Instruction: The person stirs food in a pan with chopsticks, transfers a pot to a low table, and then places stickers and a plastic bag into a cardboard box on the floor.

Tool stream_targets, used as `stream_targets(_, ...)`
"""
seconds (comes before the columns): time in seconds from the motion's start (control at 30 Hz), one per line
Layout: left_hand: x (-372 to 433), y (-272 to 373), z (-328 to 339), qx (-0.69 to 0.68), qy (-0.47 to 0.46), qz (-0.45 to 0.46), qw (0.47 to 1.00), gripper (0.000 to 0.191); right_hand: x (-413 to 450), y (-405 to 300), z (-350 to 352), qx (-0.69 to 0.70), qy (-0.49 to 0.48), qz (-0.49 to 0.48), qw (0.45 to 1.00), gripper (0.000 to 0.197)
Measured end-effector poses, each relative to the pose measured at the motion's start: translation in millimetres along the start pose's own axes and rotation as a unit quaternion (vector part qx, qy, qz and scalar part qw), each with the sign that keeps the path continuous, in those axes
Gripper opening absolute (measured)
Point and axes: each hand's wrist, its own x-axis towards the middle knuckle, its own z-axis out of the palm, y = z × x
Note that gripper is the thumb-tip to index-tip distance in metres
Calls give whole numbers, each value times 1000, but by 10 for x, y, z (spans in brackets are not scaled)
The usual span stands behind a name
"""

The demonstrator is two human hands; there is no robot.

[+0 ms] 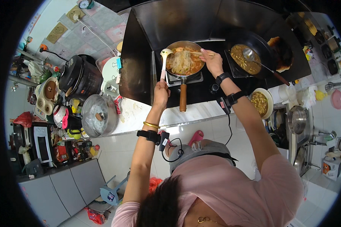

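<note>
My left hand (161, 93) grips the handle of a white ladle (164, 61), whose bowl is at the left rim of a saucepan. Chopsticks (197, 53) are held in my right hand (212, 61), their tips among pale noodles (182, 62). The noodles lie in a reddish broth inside the saucepan (184, 43), on the left burner of a black stove. Its wooden handle (183, 98) points towards me. To the right, a dark wok (248, 37) holds brown soup (241, 61) and a metal ladle (251, 56).
A bowl of brown food (270, 98) stands on the counter, below my right forearm. Metal splash guards (184, 21) enclose the stove's back and sides. On the left are a black electric cooker (81, 76) and a clear-lidded basin (86, 119). A sink (304, 127) is at right.
</note>
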Motion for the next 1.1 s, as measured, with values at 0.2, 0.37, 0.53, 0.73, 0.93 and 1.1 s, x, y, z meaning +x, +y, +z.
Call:
stream_targets(0.2, 0, -37, -10, -15, -15, -5, 1000, 31, 0, -505, -217, -258, -40, -57, 964, 45)
stream_targets(0.37, -50, -129, 2, 5, -14, -26, 1000, 35, -273, -640, -210, -272, -59, -163, 946, 38)
stream_targets(0.53, -60, -217, -70, 0, -8, -27, 1000, 34, -394, -518, -181, -224, -195, -83, 951, 29)
stream_targets(0.73, -116, -181, -28, 7, -11, -37, 999, 34, -8, 35, -114, -179, -108, -162, 964, 30)
stream_targets(0.93, -146, -172, -110, 17, -22, -29, 999, 37, 287, -143, -204, -228, -117, -45, 966, 43)
stream_targets(1.1, -131, -170, -122, 2, -20, -17, 1000, 35, 30, -457, -300, -213, -132, -77, 965, 48)
